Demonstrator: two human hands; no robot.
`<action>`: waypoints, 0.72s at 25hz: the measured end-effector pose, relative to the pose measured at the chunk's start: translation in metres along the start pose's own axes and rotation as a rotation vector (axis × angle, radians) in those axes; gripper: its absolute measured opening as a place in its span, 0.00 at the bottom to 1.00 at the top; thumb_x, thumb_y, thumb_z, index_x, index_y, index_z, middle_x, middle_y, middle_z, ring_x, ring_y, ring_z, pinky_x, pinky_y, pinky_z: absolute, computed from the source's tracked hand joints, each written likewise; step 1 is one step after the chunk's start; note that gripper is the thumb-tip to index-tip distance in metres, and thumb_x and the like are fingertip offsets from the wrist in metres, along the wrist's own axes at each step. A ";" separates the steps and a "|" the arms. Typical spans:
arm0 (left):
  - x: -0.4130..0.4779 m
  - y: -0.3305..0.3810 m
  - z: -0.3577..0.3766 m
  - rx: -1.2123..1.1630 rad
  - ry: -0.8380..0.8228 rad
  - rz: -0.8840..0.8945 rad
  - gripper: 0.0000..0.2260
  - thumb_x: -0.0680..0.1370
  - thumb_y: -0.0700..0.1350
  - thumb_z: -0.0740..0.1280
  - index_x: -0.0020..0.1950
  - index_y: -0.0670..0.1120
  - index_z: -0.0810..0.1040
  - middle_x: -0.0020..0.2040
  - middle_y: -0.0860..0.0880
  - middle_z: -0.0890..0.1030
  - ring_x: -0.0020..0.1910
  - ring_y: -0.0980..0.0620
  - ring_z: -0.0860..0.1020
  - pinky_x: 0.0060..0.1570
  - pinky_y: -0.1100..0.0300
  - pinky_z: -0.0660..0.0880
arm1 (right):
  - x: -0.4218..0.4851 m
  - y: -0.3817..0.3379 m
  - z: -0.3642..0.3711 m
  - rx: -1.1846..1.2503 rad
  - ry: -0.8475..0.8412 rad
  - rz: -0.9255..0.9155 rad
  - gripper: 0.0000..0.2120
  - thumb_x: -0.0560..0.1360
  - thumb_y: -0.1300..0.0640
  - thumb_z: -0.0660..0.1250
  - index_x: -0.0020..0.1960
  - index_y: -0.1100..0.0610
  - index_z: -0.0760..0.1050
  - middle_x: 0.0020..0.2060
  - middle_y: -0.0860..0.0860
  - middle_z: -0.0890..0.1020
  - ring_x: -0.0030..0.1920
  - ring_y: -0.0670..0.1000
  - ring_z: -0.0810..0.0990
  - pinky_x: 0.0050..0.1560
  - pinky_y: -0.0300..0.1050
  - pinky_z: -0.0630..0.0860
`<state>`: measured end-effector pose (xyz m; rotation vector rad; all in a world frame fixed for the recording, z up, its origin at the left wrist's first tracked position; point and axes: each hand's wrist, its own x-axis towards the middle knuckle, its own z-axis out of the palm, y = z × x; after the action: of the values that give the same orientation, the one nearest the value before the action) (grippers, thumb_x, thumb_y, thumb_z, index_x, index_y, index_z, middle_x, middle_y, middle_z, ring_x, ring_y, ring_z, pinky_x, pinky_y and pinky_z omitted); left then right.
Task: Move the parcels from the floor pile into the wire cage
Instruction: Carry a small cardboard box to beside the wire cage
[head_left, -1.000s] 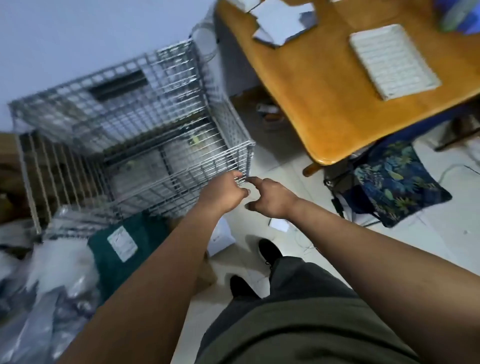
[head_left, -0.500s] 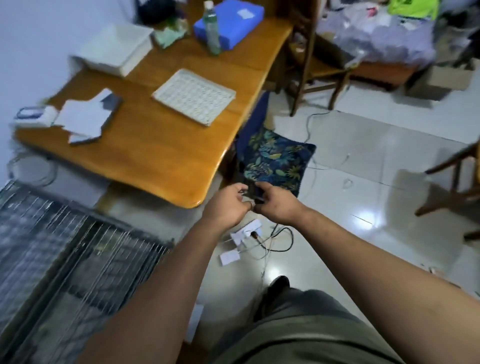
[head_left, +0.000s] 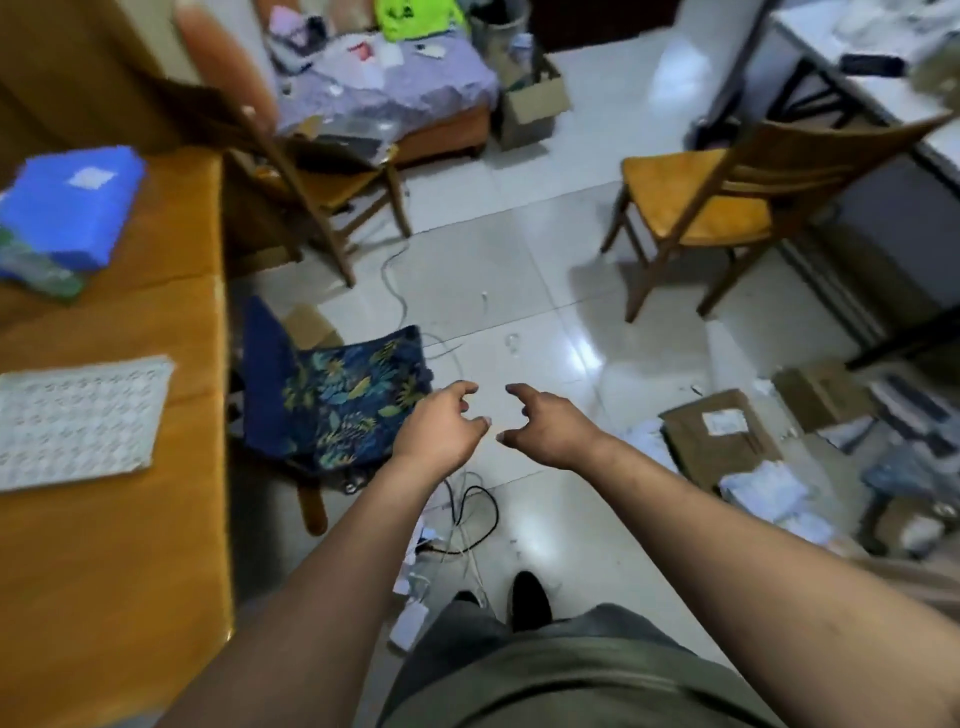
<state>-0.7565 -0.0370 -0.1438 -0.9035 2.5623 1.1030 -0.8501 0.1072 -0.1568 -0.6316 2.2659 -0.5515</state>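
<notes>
Fingers (head_left: 460, 389) loose, holding nothing; parcels (head_left: 719, 436) on floor (head_left: 519, 249) well to R.

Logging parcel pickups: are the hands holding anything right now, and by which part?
Nothing is held. The left hand and right hand are both empty, fingers loosely curled.

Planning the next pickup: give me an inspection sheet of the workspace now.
Surface: glossy tile floor, glare patches.
Job's things: labelled cardboard parcel and white bags piled on floor at right; wire cage not in view.
Clutter: paper scraps by the feet; floral cushion left of the hands.
Hands: left hand and right hand empty, fingers loosely curled, apart.
Cables: black cable looped ahead of the feet; white cable trailing farther off.
Surroundings: wooden table left, wooden chair right.
</notes>
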 end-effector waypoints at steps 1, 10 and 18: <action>0.009 0.012 0.006 0.041 -0.041 0.047 0.24 0.77 0.54 0.71 0.73 0.55 0.74 0.61 0.52 0.81 0.58 0.50 0.79 0.58 0.52 0.77 | -0.004 0.014 -0.008 0.041 0.044 0.050 0.38 0.76 0.45 0.72 0.80 0.49 0.59 0.71 0.57 0.73 0.72 0.55 0.72 0.67 0.51 0.73; 0.035 0.109 0.092 0.305 -0.379 0.436 0.24 0.77 0.54 0.70 0.73 0.55 0.74 0.64 0.52 0.80 0.61 0.49 0.78 0.60 0.52 0.77 | -0.087 0.121 -0.011 0.386 0.420 0.443 0.37 0.75 0.46 0.70 0.80 0.50 0.60 0.69 0.53 0.76 0.69 0.54 0.75 0.63 0.48 0.75; 0.042 0.204 0.204 0.458 -0.635 0.644 0.26 0.78 0.52 0.70 0.75 0.53 0.71 0.69 0.46 0.76 0.64 0.44 0.77 0.63 0.50 0.75 | -0.128 0.223 -0.016 0.629 0.571 0.745 0.37 0.75 0.50 0.70 0.80 0.49 0.60 0.67 0.58 0.76 0.68 0.57 0.74 0.64 0.46 0.71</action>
<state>-0.9238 0.1981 -0.1840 0.3616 2.3919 0.6931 -0.8427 0.3607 -0.2018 0.7417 2.3881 -1.0629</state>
